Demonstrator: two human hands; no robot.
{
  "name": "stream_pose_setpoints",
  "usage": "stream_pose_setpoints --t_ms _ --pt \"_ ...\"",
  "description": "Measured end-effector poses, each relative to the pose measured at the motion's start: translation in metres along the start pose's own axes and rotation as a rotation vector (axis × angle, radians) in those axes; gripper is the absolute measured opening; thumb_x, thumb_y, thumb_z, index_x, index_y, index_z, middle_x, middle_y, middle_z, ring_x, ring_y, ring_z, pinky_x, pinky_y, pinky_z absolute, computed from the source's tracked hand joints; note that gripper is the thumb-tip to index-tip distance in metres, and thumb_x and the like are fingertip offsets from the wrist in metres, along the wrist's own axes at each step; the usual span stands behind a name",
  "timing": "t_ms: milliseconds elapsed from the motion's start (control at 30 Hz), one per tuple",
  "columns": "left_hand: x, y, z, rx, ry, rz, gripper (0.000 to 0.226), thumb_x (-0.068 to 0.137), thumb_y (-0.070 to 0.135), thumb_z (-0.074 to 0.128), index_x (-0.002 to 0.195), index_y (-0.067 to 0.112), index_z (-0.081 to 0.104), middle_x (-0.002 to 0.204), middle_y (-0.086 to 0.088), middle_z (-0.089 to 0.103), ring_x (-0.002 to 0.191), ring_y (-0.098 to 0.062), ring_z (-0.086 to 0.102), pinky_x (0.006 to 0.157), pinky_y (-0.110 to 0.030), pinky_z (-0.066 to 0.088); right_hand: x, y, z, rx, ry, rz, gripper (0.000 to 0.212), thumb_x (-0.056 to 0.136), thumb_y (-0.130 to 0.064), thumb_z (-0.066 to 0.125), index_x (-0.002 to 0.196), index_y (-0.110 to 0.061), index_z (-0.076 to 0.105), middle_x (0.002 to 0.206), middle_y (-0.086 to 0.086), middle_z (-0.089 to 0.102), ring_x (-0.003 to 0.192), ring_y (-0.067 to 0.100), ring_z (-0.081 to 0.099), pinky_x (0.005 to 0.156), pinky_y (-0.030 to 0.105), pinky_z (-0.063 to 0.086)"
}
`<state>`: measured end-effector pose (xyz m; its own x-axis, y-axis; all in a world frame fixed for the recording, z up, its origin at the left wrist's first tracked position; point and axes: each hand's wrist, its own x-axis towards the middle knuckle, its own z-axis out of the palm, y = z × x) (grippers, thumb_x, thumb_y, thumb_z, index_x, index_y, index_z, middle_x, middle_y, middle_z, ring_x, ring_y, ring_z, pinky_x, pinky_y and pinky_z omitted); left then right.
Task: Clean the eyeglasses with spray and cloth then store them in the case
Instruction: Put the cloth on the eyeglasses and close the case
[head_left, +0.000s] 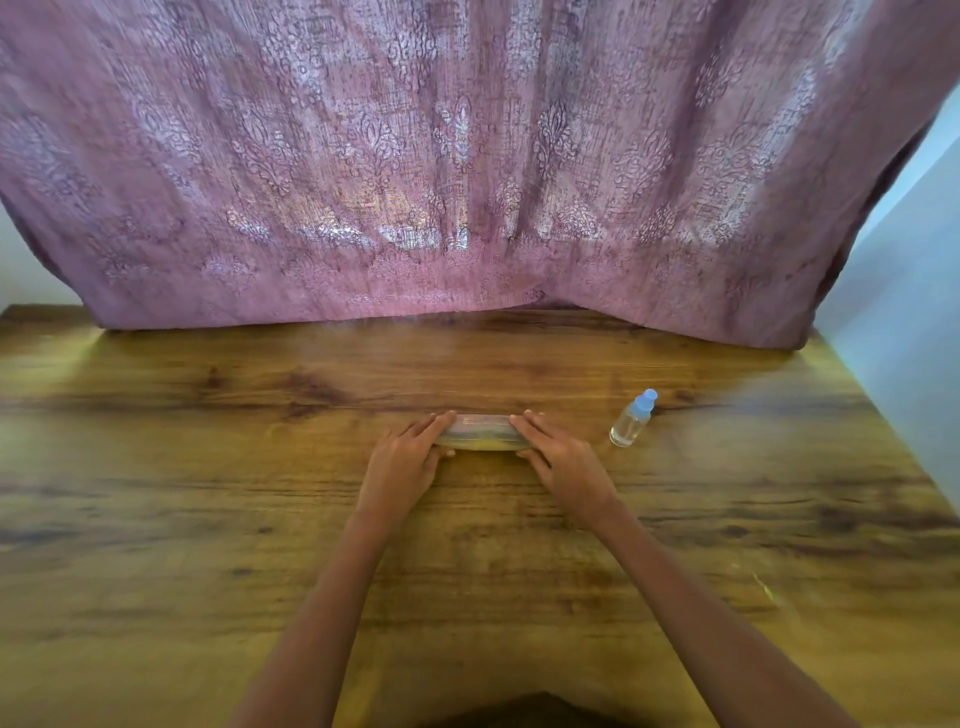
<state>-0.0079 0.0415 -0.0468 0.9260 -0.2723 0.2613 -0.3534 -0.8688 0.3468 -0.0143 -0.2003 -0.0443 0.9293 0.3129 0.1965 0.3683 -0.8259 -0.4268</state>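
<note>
Fingers of the left hand (402, 457) lie flat over the left end of the case (482, 432), thumb tucked at its near edge; the right hand (558, 457) mirrors this on the right end — both grip the closed, translucent case lying on the wooden table (208, 493). Its contents are too blurred to tell. The spray bottle (632, 419) lies tilted just right of the hands — before a pink curtain (467, 156).

Wooden table (208, 467): case (483, 434), spray bottle (631, 421).

You face a wooden table (208, 519) with dark grain streaks; a mauve patterned curtain (415, 156) hangs behind, its hem touching the tabletop's far edge.
</note>
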Motion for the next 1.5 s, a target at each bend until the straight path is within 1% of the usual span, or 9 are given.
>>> stream_pose_setpoints --t_ms 100,300,533,900,967,1067,1200,1367,1500 --pt "0.003 -0.005 0.001 -0.144 -0.052 -0.028 0.051 0.090 0.032 0.061 0.139 0.022 0.048 0.130 -0.005 0.060 0.114 -0.023 0.057 0.095 -0.037 0.047 0.000 0.000 0.002 0.017 0.015 0.003 0.054 0.095 -0.019 0.060 0.145 -0.018 0.042 0.148 0.010 0.045 0.136 0.027 0.044 0.110 0.045 0.040" --pt "0.025 -0.001 0.001 -0.324 -0.056 -0.080 0.050 0.085 0.013 0.067 0.133 0.009 0.051 0.130 -0.016 0.053 0.118 -0.032 0.050 0.102 -0.045 0.042 0.011 0.003 -0.001 0.066 -0.027 0.042 0.068 0.096 -0.031 0.056 0.153 -0.019 0.023 0.151 0.008 0.038 0.139 0.023 0.037 0.112 0.040 0.036" --pt "0.062 0.003 0.006 -0.261 -0.159 -0.189 0.071 0.087 0.020 0.067 0.148 0.010 0.030 0.143 -0.013 0.043 0.128 -0.029 0.040 0.109 -0.042 0.036 0.054 0.014 -0.015 0.032 -0.112 0.121 0.065 0.090 -0.018 0.066 0.147 -0.011 0.036 0.142 0.011 0.047 0.130 0.026 0.044 0.108 0.037 0.036" --pt "0.062 -0.001 0.016 -0.265 -0.151 -0.198 0.076 0.084 0.035 0.069 0.147 0.013 0.032 0.145 -0.008 0.040 0.130 -0.026 0.039 0.108 -0.043 0.038 0.063 0.007 -0.027 -0.110 -0.142 0.124 0.064 0.087 -0.023 0.069 0.143 -0.011 0.040 0.145 0.011 0.046 0.133 0.025 0.043 0.109 0.036 0.037" --pt "0.060 -0.001 0.015 -0.307 -0.135 -0.203 0.074 0.084 0.034 0.069 0.146 0.014 0.034 0.143 -0.008 0.042 0.128 -0.026 0.041 0.106 -0.043 0.040 0.063 0.005 -0.040 -0.181 -0.073 0.111 0.051 0.090 -0.031 0.065 0.136 -0.013 0.050 0.135 0.007 0.056 0.121 0.021 0.054 0.095 0.030 0.047" --pt "0.056 -0.003 0.018 -0.370 -0.099 -0.233 0.073 0.084 0.035 0.070 0.145 0.016 0.036 0.141 -0.007 0.044 0.127 -0.025 0.042 0.104 -0.042 0.040 0.054 0.003 -0.065 -0.234 0.230 0.081 0.032 0.091 -0.040 0.061 0.109 -0.014 0.067 0.102 0.000 0.070 0.089 0.016 0.063 0.066 0.024 0.047" --pt "0.053 -0.006 0.025 -0.408 -0.065 -0.269 0.072 0.083 0.038 0.070 0.144 0.017 0.038 0.141 -0.006 0.047 0.129 -0.025 0.040 0.105 -0.045 0.038 0.034 0.025 -0.085 -0.178 0.545 0.111 0.038 0.083 -0.044 0.071 0.103 -0.011 0.068 0.098 0.002 0.069 0.096 0.019 0.057 0.081 0.031 0.047" --pt "0.053 -0.009 0.032 -0.405 -0.044 -0.313 0.072 0.080 0.042 0.072 0.142 0.018 0.042 0.138 -0.006 0.051 0.126 -0.023 0.042 0.104 -0.044 0.038 0.001 0.049 -0.071 0.135 0.509 0.392 0.057 0.074 -0.044 0.080 0.119 -0.015 0.060 0.107 -0.003 0.060 0.107 0.015 0.049 0.087 0.025 0.038" --pt "0.052 -0.010 0.036 -0.355 -0.022 -0.300 0.072 0.080 0.044 0.071 0.141 0.018 0.043 0.137 -0.004 0.052 0.125 -0.023 0.043 0.103 -0.040 0.037 -0.014 0.053 -0.051 0.181 0.503 0.488 0.064 0.070 -0.034 0.086 0.117 -0.003 0.055 0.098 0.011 0.062 0.094 0.028 0.056 0.079 0.037 0.048"
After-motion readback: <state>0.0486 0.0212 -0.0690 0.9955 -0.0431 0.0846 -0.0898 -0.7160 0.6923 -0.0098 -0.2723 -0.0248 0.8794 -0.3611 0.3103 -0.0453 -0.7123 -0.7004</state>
